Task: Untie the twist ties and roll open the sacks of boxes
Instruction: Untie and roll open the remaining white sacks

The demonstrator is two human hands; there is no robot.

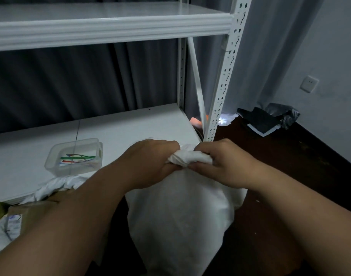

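Both hands clenched round sack neck

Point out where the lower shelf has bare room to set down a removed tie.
Bare shelf lies behind and right of the clear tub, up to the upright post, and left of the tub. The front edge is crowded: both hands grip the sack neck, beside the rolled-open sack.

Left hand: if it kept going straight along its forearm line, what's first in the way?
Probably the right hand: the left hand faces it across the sack neck both grip. Depth unclear.
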